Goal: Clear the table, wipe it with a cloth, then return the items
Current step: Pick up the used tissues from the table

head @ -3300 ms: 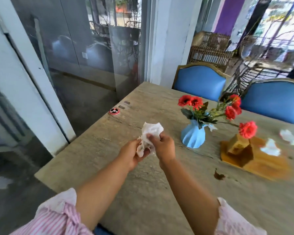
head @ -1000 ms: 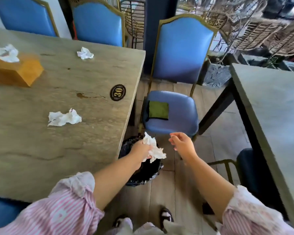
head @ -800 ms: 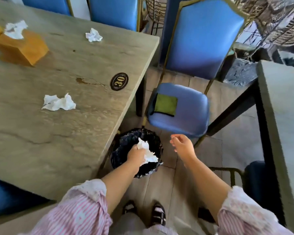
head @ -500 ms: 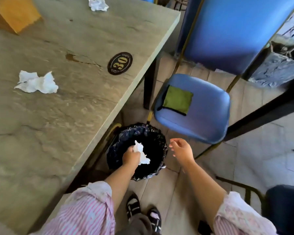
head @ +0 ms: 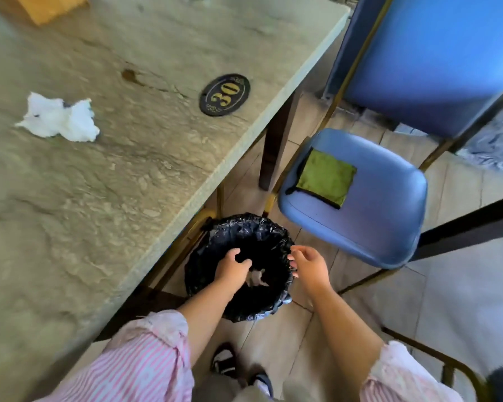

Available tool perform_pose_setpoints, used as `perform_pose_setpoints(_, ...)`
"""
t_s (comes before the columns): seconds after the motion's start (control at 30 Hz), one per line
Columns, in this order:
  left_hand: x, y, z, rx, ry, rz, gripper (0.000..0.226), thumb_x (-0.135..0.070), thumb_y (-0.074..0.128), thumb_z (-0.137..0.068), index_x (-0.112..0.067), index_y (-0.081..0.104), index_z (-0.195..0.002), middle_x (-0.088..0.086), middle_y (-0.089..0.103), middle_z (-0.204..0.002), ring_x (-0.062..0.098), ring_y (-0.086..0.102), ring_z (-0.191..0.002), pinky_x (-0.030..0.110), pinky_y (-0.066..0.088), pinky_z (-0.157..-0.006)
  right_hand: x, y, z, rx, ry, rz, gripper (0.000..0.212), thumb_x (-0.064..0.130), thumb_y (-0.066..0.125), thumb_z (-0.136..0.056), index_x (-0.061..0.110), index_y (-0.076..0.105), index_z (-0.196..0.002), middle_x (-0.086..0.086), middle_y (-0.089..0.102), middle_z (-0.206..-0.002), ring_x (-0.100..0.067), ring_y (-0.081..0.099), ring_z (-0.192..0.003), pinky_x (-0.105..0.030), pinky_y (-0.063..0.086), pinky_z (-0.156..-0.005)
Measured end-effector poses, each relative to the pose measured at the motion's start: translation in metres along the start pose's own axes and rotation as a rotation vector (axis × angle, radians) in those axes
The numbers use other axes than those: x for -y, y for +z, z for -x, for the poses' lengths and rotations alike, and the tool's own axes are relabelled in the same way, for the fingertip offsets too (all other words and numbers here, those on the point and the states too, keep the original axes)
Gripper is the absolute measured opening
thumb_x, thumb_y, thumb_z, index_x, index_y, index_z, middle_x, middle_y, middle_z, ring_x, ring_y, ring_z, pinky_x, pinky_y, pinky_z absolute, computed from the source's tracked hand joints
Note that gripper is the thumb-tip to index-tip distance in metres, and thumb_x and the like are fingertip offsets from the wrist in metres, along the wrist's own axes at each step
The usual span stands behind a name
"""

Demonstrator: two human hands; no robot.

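- White crumpled paper tissue (head: pixel 258 278): lies inside the black bag-lined waste bin (head: pixel 244 226), low in its dark hollow, just below and to the right of the left grip.
- Left hand (head: pixel 232 266): held over the bin's mouth, palm down. The grip is narrow, with fingers loosely curled and nothing between fingers and thumb.
- Right hand (head: pixel 310 264): at the bin's right rim with fingers relaxed and slightly bent, the grip holding nothing.
- Bin: stands on the tiled floor beside the corner of the grey stone-patterned worktop (head: pixel 105 216).
- Second white crumpled tissue (head: pixel 60 118): lies on the worktop, well apart from both hands.
- Black oval plaque (head: pixel 224 94) marked "30": flat on the worktop near its edge, with a small brown stain (head: pixel 128 74) to its left.
- Orange-brown wooden box (head: pixel 51 5): at the worktop's far end, cut by the picture's edge.
- Green square cloth (head: pixel 325 177): lies flat on the seat of the blue padded chair (head: pixel 369 216), which stands just beyond the bin.
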State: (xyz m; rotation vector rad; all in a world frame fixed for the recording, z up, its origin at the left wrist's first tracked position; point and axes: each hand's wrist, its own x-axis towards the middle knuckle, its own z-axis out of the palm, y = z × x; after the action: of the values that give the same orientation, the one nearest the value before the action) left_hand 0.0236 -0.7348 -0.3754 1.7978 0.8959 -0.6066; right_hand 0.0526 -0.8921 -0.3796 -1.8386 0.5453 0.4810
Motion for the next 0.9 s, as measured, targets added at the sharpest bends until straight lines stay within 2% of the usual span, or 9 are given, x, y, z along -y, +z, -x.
perform_pose_setpoints(0.1, -0.021, -0.015, 0.052, 0.064, 0.076, 0.025, 0.043, -0.023, 0.056, -0.092, -0.011, 0.048, -0.132, 0.011, 0.052, -0.136, 0.024, 0.05, -0.125, 0.031, 0.039, -0.102, 0.045, -0.011, 0.033, -0.006, -0.048, -0.047, 0.015, 0.018, 0.048, -0.094, 0.016, 0.062, -0.101, 0.0, 0.065, -0.089, -0.013, 0.059, -0.079, -0.028, 0.048, -0.07)
perform_pose_setpoints(0.17, -0.034, -0.025, 0.09, 0.087, 0.158, 0.048, 0.035, -0.022, 0.057, -0.092, -0.011, 0.054, -0.125, 0.011, 0.06, -0.127, 0.024, 0.057, -0.116, 0.029, 0.043, -0.096, 0.076, -0.017, 0.054, 0.0, -0.103, -0.05, 0.017, 0.017, 0.047, -0.094, 0.015, 0.063, -0.1, 0.001, 0.065, -0.088, -0.013, 0.06, -0.079, -0.029, 0.049, -0.071)
perform_pose_setpoints(0.33, -0.062, -0.076, 0.164, 0.07, 0.402, 0.102, 0.012, -0.019, 0.053, -0.093, -0.024, 0.058, -0.103, 0.004, 0.067, -0.098, 0.025, 0.066, -0.097, 0.034, 0.05, -0.09, 0.155, -0.013, 0.102, 0.047, -0.27, -0.048, 0.018, 0.014, 0.046, -0.094, 0.016, 0.064, -0.095, 0.0, 0.066, -0.084, -0.012, 0.06, -0.075, -0.028, 0.049, -0.07)
perform_pose_setpoints(0.43, -0.069, -0.12, 0.176, -0.036, 0.474, 0.181, 0.014, -0.016, 0.052, -0.093, -0.029, 0.057, -0.094, -0.003, 0.066, -0.09, 0.024, 0.066, -0.096, 0.038, 0.052, -0.093, 0.193, 0.008, 0.117, 0.112, -0.345, -0.046, 0.019, 0.013, 0.045, -0.095, 0.016, 0.064, -0.094, 0.001, 0.064, -0.08, -0.012, 0.058, -0.071, -0.025, 0.046, -0.063)
perform_pose_setpoints(0.57, -0.068, -0.18, 0.166, -0.254, 0.474, 0.303, 0.014, -0.008, 0.05, -0.094, -0.02, 0.057, -0.096, -0.008, 0.06, -0.084, 0.017, 0.059, -0.089, 0.026, 0.048, -0.081, 0.237, 0.059, 0.12, 0.181, -0.435, 0.01, 0.015, 0.013, 0.049, -0.094, 0.017, 0.063, -0.092, -0.001, 0.065, -0.083, -0.017, 0.061, -0.078, -0.032, 0.049, -0.072)
perform_pose_setpoints(0.67, -0.062, -0.225, 0.151, -0.362, 0.461, 0.394, 0.024, -0.005, 0.05, -0.093, -0.028, 0.056, -0.088, 0.003, 0.064, -0.095, 0.023, 0.06, -0.091, 0.042, 0.05, -0.089, 0.268, 0.108, 0.12, 0.259, -0.557, 0.128, 0.012, 0.011, 0.054, -0.091, 0.017, 0.063, -0.093, -0.002, 0.065, -0.089, -0.017, 0.06, -0.08, -0.031, 0.047, -0.073)
perform_pose_setpoints(0.77, -0.061, -0.269, 0.132, -0.48, 0.449, 0.457, 0.026, -0.006, 0.051, -0.092, -0.031, 0.054, -0.09, -0.003, 0.063, -0.092, 0.025, 0.06, -0.09, 0.048, 0.048, -0.092, 0.294, 0.162, 0.12, 0.346, -0.72, 0.29, 0.017, 0.006, 0.057, -0.088, 0.006, 0.066, -0.102, -0.008, 0.064, -0.094, -0.015, 0.055, -0.078, -0.023, 0.041, -0.068)
perform_pose_setpoints(0.83, -0.062, -0.289, 0.122, -0.553, 0.454, 0.486, 0.02, -0.004, 0.051, -0.092, -0.023, 0.055, -0.097, -0.004, 0.062, -0.089, 0.027, 0.06, -0.091, 0.049, 0.049, -0.094, 0.302, 0.194, 0.114, 0.396, -0.842, 0.446, 0.025, 0.007, 0.059, -0.086, 0.005, 0.065, -0.11, -0.014, 0.063, -0.11, -0.024, 0.057, -0.096, -0.023, 0.04, -0.08)
perform_pose_setpoints(0.9, -0.063, -0.297, 0.116, -0.594, 0.436, 0.507, 0.018, -0.004, 0.051, -0.091, -0.019, 0.055, -0.1, -0.001, 0.062, -0.09, 0.03, 0.062, -0.091, 0.05, 0.049, -0.094, 0.302, 0.21, 0.108, 0.438, -0.901, 0.641, 0.038, 0.015, 0.062, -0.086, 0.01, 0.058, -0.123, -0.012, 0.053, -0.127, -0.029, 0.046, -0.118, -0.029, 0.035, -0.096)
